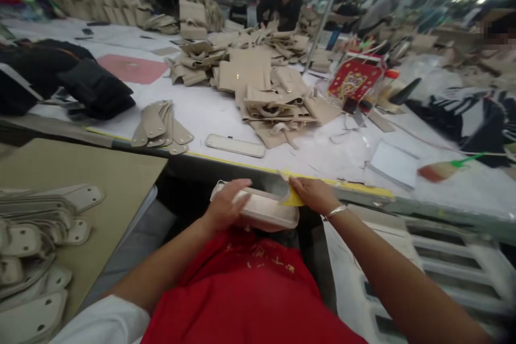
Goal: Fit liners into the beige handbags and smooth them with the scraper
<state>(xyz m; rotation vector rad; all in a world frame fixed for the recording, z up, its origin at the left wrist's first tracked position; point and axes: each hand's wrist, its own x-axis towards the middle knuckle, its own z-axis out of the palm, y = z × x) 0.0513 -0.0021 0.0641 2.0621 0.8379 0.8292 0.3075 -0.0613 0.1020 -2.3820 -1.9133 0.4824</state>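
Note:
A pale beige handbag body (pixel 272 216) rests at my lap, close to the table's front edge, with its long side toward me. My left hand (pixel 228 206) is closed on its left end, fingers over the upper rim. Pinched in my right hand (pixel 312 193) is a thin yellow piece (pixel 293 198) by the bag's right end; whether it is paper or tape I cannot tell. The yellow piece seems to touch the bag's rim. Past the table edge, a flat beige strip with studs (pixel 235 145) lies nearest my hands.
Beige bag parts (pixel 278 91) are heaped mid-table, with rounded flaps (pixel 161 126) to their left. More flaps (pixel 44 226) lie on a board at my left. A glue brush (pixel 439 171), a pale block (pixel 394 164) and a red bag (pixel 355 80) are rightward. A person (pixel 282 5) works opposite.

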